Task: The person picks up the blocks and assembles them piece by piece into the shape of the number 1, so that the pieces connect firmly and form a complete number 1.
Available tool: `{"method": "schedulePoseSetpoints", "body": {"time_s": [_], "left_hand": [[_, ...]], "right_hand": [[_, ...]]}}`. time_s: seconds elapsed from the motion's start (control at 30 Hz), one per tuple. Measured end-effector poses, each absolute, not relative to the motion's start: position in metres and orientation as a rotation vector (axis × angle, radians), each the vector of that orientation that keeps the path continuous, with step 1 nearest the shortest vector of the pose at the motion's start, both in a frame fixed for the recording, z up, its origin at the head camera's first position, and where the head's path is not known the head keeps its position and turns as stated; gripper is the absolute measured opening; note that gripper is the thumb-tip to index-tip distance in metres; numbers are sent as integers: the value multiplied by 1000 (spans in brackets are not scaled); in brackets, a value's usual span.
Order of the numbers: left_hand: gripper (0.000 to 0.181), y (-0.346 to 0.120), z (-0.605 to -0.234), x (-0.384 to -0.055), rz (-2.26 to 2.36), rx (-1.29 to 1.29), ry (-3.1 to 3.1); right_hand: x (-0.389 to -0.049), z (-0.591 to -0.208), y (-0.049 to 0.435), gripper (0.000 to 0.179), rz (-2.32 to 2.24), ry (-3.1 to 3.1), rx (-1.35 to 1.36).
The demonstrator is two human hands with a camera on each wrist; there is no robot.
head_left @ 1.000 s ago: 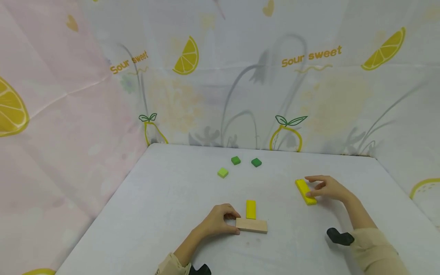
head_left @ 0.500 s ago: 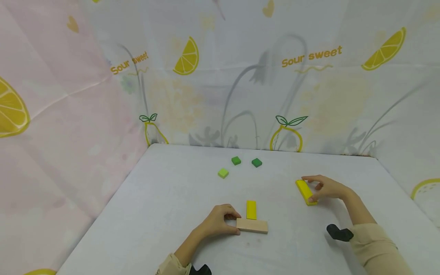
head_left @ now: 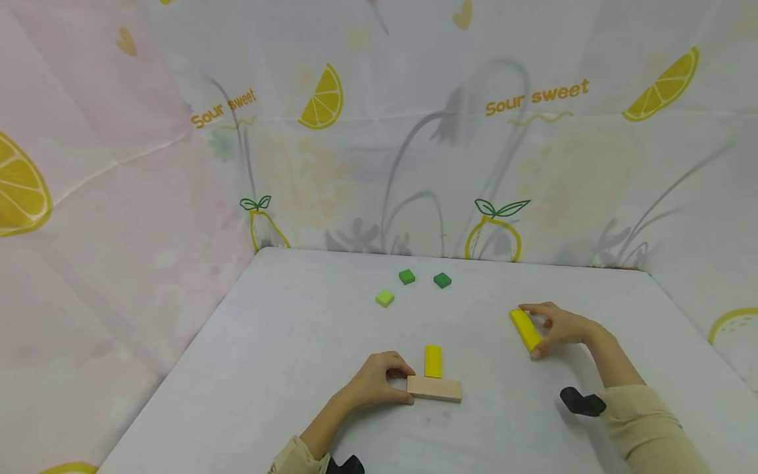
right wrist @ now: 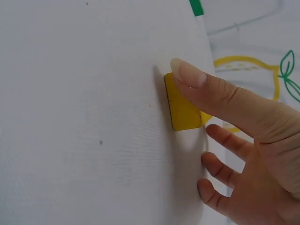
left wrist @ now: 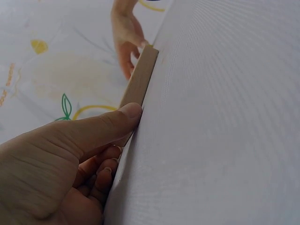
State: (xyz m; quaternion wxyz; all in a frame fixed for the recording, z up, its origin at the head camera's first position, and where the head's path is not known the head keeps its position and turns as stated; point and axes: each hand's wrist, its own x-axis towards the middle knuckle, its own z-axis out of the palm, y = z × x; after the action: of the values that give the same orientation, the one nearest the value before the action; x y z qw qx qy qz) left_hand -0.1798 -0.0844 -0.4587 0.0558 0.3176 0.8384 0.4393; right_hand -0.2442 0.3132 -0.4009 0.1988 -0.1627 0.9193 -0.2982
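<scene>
At the left end of a plain wooden block, my left hand holds it between thumb and fingers; the left wrist view shows the thumb on the block. A smaller yellow block lies just behind it, seeming to touch. Farther right, my right hand spans a longer yellow block, thumb at its near end and index finger at its far end. In the right wrist view the thumb presses the end face of that yellow block; the other fingers are off it.
Toward the back of the white table lie three small blocks: a light green block, a mid-green block and a dark green block. A printed cloth hangs behind the table.
My right thumb has slid from the long yellow block's side to its near end, while the index finger has come over the far end. My left hand and the wooden block stay put.
</scene>
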Motion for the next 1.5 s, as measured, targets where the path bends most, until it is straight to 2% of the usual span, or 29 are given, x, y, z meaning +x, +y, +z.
{"method": "schedulePoseSetpoints", "body": {"time_s": [0.4, 0.97, 1.33, 1.5], "left_hand": [[35, -87, -457, -179, 1337, 971, 2549], [35, -85, -458, -181, 1350, 960, 2532], [35, -85, -458, -179, 1355, 952, 2532], [35, -85, -459, -179, 1352, 948, 2529]], "right_hand": [[-238, -414, 309, 91, -918, 2702, -559], [-237, -418, 308, 95, -945, 2697, -521], [-238, -419, 306, 86, -908, 2799, -584], [-236, -423, 305, 87, -947, 2866, -520]]}}
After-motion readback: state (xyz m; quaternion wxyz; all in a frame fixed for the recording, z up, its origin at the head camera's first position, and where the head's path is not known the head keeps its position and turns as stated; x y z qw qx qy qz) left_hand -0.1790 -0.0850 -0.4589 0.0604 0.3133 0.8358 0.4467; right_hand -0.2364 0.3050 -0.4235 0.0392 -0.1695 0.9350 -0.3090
